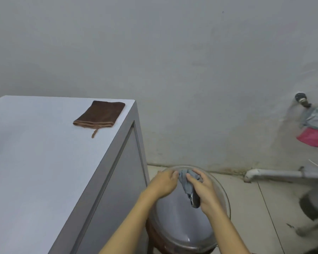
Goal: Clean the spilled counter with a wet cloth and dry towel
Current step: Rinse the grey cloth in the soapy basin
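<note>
A grey cloth (pixel 187 186) is bunched and twisted between both my hands, over a round metal basin (pixel 178 222) that stands on a low stool to the right of the counter. My left hand (pixel 164 183) grips the cloth's upper end and my right hand (pixel 203 189) grips its lower part, where a dark end hangs down. A folded brown towel (pixel 101 114) lies flat on the white counter (pixel 35 162), near its far right corner, well apart from both hands. No spill shows on the counter top from here.
The counter's grey side panel (pixel 117 189) stands right beside the basin. A grey wall rises behind. On the tiled floor (pixel 246 208) to the right lie a white pipe (pixel 275 174) along the wall and a dark object. A tap with pink and grey cloth (pixel 314 129) juts out at far right.
</note>
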Motion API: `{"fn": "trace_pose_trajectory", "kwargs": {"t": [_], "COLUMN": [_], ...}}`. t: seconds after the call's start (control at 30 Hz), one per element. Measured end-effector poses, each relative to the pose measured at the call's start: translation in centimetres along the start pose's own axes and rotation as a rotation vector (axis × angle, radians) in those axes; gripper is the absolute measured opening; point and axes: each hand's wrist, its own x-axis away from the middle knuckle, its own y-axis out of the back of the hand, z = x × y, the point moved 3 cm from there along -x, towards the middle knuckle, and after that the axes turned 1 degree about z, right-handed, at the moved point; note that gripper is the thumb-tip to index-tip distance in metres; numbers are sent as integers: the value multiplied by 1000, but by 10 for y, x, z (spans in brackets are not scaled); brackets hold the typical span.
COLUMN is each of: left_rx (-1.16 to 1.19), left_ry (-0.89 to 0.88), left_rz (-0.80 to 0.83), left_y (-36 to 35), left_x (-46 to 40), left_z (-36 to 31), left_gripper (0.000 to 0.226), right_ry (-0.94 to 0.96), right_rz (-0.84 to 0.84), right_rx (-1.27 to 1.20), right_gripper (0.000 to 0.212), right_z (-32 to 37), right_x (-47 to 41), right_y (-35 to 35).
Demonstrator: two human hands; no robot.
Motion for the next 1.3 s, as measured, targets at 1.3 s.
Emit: {"fn": "trace_pose_trajectory", "kwargs": {"t": [1.3], "left_rx": [492], "left_ry": [-71], "left_rz": [-261], "left_y": [-49], "left_x": [-53], "left_z": [19], "left_gripper": [13], "right_ry": [-82], "right_rz": [-47], "right_rx": [546], "right_gripper": [52], "right_z": [-35], "right_x": [-35], "right_y": [32]}}
